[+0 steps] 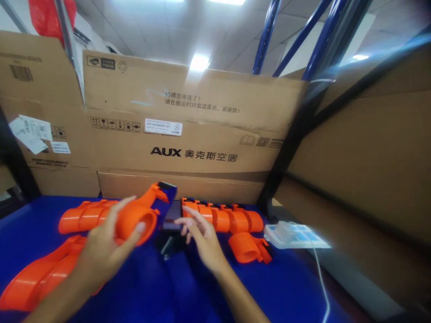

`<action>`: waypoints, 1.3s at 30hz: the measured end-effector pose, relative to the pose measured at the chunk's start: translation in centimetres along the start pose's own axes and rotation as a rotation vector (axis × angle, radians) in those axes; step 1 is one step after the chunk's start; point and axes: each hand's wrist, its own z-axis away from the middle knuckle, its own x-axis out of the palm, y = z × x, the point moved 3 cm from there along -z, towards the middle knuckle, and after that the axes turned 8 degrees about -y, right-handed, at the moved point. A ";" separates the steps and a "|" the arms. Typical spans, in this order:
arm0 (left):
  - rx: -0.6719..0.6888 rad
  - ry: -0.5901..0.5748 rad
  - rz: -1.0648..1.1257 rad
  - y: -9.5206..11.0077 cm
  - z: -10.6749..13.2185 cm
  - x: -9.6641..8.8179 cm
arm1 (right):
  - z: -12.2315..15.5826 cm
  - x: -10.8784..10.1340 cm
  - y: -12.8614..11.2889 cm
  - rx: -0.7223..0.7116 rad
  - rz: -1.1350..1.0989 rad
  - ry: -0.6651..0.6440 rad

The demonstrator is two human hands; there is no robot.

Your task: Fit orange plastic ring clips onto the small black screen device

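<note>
- While the left hand point(107, 242) has a bright orange, smooth plastic-looking ring with a jutting arm point(136, 220), its fingers wrap the outside and the thumb presses near the ring's front edge, so that's a proper grip.
- The ring is up off the blue cloth-like table cover point(286, 291), left of centre, hollow side facing near and right, dark-tipped arm pointing far and right.
- The right hand point(205, 242) has its fingers loosely spread, and I see nothing pinched in them. They're right by a dark, boxy object point(173, 217) in the middle; can't tell if they touch it.
- Handling-wise, I'd guess light and fairly stiff, since it looks like a hollow moulded shell. That shiny curve might be a bit slippery, but I wouldn't call it fragile.
- Best hold, imo: around the fat round body, thumb on the rim. I'd stay off the skinny arm, which looks like the weaker bit.
- Lookalikes are all around: a row of orange rings point(220, 219) far right, one loose orange ring point(245, 249) nearer on the right, an orange row point(89, 215) far left and a bigger-looking orange cluster point(50, 273) near left, partly behind the left forearm.
</note>
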 end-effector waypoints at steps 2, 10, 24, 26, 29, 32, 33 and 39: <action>0.071 -0.077 0.034 2.1 0.5 3.7 | -0.2 -0.2 0.4 0.002 0.006 0.019; 0.107 -0.234 0.468 3.6 -0.2 10.0 | -1.0 -2.3 0.6 -0.062 -0.027 0.171; -0.254 -0.311 1.256 3.5 -2.8 13.4 | -0.4 -1.0 -0.2 -0.056 0.149 0.098; -0.250 -0.260 1.214 3.1 -2.9 13.3 | -0.4 -1.3 0.3 -0.040 0.154 0.158; -0.210 -0.217 1.153 2.6 -3.1 13.1 | -0.4 -1.7 0.6 -0.024 0.174 0.159; -0.179 -0.210 1.069 2.5 -3.2 12.7 | -0.3 -1.6 0.5 0.019 0.205 0.071; -0.170 -0.219 1.042 2.5 -3.2 12.6 | -0.3 -1.5 0.5 0.026 0.221 0.043; -0.126 -0.258 1.015 2.8 -3.1 12.0 | 0.1 -0.7 -0.2 -0.022 0.330 -0.029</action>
